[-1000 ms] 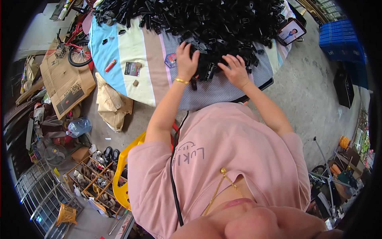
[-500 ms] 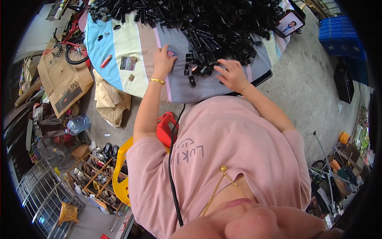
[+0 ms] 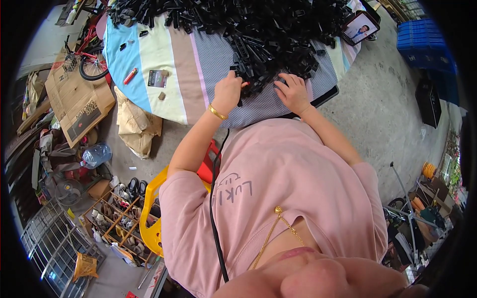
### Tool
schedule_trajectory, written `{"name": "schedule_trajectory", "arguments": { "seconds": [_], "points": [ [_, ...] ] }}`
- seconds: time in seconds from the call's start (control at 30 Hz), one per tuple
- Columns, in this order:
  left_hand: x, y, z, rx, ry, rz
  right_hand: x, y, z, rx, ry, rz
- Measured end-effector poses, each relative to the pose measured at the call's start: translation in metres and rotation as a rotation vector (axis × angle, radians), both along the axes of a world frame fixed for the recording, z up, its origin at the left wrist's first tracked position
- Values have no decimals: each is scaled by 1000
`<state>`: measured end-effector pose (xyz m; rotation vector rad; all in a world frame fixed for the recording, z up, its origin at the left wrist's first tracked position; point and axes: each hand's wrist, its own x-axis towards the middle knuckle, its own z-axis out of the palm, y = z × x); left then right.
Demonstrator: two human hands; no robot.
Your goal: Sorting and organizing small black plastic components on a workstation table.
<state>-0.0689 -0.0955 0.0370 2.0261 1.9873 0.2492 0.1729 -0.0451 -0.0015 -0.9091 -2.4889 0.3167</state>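
A big heap of small black plastic clip-like pieces (image 3: 268,54) lies on a striped cloth (image 3: 181,74) over the table. My left hand (image 3: 228,93), with a gold bangle at the wrist, is at the heap's near left edge. Its fingers are curled in against the black pieces; a small reddish spot shows by the fingertips, and what they hold I cannot make out. My right hand (image 3: 294,93) rests at the heap's near right edge, its bent fingers apart and nothing visible in them.
A red lighter (image 3: 130,76), a dark card (image 3: 158,78) and a small brown block (image 3: 162,96) lie on the cloth at left. A phone (image 3: 359,28) stands at the right edge. A black cable (image 3: 213,213) hangs over my front. A yellow chair (image 3: 149,218) is below left.
My left hand has moved right, from the bare cloth to the heap's edge, and its fingers have curled in. My right hand has shifted only slightly.
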Motion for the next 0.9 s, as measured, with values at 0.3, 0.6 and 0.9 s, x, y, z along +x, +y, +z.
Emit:
{"name": "schedule_trajectory", "arguments": {
  "seconds": [0.3,0.6,0.9],
  "points": [
    [-51,1,-5,33,-209,73,9,-7,7,-27,64,-25],
    [-94,7,4,-94,-630,227,15,-7,3,-37,30,-18],
    [-18,7,-1,-20,27,195,19,-12,3,-158,44,-90]
  ]
}}
